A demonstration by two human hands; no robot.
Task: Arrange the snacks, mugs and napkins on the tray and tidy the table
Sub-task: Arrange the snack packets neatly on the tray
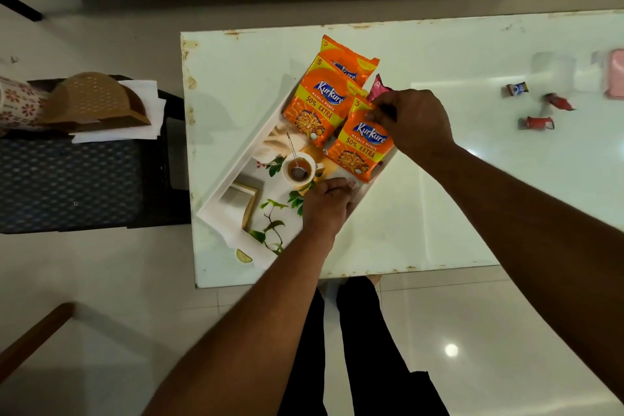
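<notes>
A white tray with a printed tea-and-leaves picture lies slanted on the white table. Three orange Kurkure packets rest at its far end: the back one, the middle one and the nearest one. My right hand pinches the top edge of the nearest packet. A pink wrapper peeks out behind that hand. My left hand lies on the tray's near right rim, fingers curled over it. Napkins lie under a brown holder on a side chair, beside a floral mug.
Small wrapped sweets lie at the table's right: a white-blue one and two red ones. A pink object sits at the far right edge. A dark woven chair stands left of the table. My legs are below the near edge.
</notes>
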